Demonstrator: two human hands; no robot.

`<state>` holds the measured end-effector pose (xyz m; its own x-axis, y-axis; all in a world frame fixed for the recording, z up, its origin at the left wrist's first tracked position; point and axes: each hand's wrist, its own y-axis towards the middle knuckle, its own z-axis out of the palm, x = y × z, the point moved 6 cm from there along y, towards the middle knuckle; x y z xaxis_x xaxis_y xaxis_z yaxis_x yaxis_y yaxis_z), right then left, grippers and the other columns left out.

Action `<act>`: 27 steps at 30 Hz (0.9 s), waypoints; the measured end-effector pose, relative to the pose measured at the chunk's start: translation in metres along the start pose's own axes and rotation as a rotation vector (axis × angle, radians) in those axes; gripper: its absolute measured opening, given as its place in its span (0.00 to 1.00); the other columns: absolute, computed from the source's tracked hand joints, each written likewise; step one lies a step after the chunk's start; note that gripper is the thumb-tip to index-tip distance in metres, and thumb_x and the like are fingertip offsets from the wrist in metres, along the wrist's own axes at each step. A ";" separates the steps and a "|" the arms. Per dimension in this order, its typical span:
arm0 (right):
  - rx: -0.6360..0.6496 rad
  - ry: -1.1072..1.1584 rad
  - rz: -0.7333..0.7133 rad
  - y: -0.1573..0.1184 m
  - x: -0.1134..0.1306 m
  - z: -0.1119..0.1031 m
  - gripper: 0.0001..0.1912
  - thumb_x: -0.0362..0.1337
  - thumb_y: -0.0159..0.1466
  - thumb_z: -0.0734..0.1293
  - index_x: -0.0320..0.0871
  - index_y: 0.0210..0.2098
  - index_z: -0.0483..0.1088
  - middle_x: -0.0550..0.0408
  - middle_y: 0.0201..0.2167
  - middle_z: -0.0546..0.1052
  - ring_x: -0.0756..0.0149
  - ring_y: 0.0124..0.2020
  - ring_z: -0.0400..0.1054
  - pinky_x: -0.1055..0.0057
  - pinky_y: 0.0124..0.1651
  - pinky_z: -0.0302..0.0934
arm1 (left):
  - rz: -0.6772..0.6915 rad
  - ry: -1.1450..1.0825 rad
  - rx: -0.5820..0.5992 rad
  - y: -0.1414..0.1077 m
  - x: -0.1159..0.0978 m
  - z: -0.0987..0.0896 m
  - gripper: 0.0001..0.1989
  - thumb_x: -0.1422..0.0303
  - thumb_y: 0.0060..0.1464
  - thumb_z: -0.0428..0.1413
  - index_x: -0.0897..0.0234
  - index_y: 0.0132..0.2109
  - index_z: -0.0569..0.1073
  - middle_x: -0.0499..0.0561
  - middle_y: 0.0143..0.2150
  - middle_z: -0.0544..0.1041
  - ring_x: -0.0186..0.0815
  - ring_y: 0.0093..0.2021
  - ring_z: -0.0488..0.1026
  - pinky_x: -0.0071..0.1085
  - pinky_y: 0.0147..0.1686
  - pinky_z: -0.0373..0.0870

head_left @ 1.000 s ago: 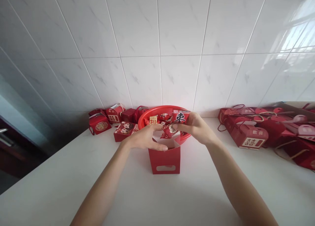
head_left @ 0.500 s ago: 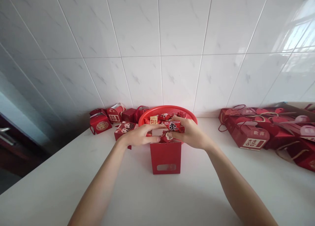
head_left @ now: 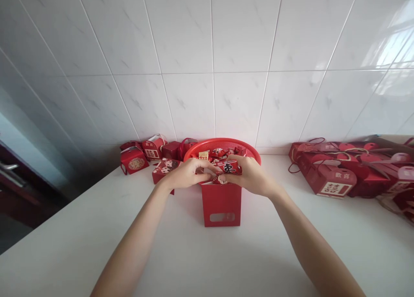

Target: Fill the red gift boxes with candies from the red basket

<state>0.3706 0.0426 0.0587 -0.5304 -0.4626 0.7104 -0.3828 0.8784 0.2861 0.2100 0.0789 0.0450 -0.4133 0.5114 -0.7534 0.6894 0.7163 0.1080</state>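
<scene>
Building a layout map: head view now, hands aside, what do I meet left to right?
Door handle, box with round gold emblem, box with cartoon print, slotted red box, cluster of red boxes.

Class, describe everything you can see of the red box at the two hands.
The red box looks like thin card, its near side plain with a rounded window low down. It stands upright on the white table before the red basket, its top open. A red packet bearing a large dark character, held in the right hand, is at its mouth. The left hand is near the top edge; whether either hand touches the box is unclear.
</scene>
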 end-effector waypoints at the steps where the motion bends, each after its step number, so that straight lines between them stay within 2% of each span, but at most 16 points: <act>1: 0.000 0.009 -0.002 0.000 0.000 0.000 0.09 0.41 0.60 0.71 0.45 0.38 0.72 0.59 0.26 0.74 0.69 0.24 0.63 0.72 0.25 0.52 | 0.000 0.000 -0.001 0.000 0.000 0.000 0.13 0.68 0.58 0.57 0.60 0.49 0.80 0.51 0.47 0.83 0.41 0.48 0.78 0.36 0.49 0.74; 4: -0.006 0.011 -0.004 0.000 -0.002 -0.001 0.12 0.42 0.59 0.72 0.45 0.41 0.73 0.59 0.26 0.74 0.68 0.26 0.64 0.71 0.26 0.53 | 0.025 0.021 -0.009 0.001 -0.001 -0.001 0.13 0.68 0.58 0.57 0.60 0.49 0.80 0.52 0.50 0.82 0.41 0.49 0.78 0.36 0.47 0.75; 11: -0.049 0.042 0.008 0.001 -0.005 -0.004 0.23 0.43 0.56 0.74 0.44 0.50 0.72 0.57 0.27 0.75 0.65 0.28 0.68 0.69 0.29 0.60 | 0.007 0.056 -0.030 0.001 -0.001 -0.001 0.14 0.68 0.58 0.57 0.59 0.50 0.80 0.51 0.49 0.82 0.40 0.48 0.79 0.34 0.46 0.76; 16: -0.084 0.140 -0.056 0.000 0.000 -0.006 0.15 0.47 0.64 0.67 0.46 0.46 0.72 0.55 0.30 0.75 0.62 0.33 0.69 0.67 0.31 0.64 | 0.003 0.067 -0.031 0.001 0.004 -0.002 0.13 0.68 0.58 0.58 0.59 0.49 0.80 0.50 0.49 0.82 0.41 0.49 0.78 0.35 0.47 0.75; 22: -0.096 0.268 -0.116 -0.003 0.006 -0.009 0.11 0.45 0.69 0.59 0.47 0.42 0.69 0.56 0.32 0.74 0.62 0.37 0.70 0.64 0.37 0.68 | 0.042 0.051 -0.025 0.002 0.003 0.000 0.12 0.64 0.58 0.59 0.57 0.49 0.80 0.50 0.50 0.81 0.41 0.51 0.77 0.36 0.48 0.74; 27: -0.075 0.293 -0.128 -0.002 0.005 -0.009 0.10 0.42 0.67 0.63 0.46 0.46 0.68 0.53 0.41 0.77 0.61 0.41 0.73 0.63 0.40 0.70 | 0.023 0.045 -0.015 0.001 -0.002 0.000 0.15 0.63 0.54 0.62 0.58 0.49 0.80 0.51 0.51 0.81 0.43 0.51 0.76 0.36 0.46 0.73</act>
<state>0.3752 0.0396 0.0674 -0.2370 -0.5251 0.8174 -0.3702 0.8267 0.4237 0.2116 0.0782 0.0469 -0.4242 0.5487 -0.7204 0.6902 0.7109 0.1351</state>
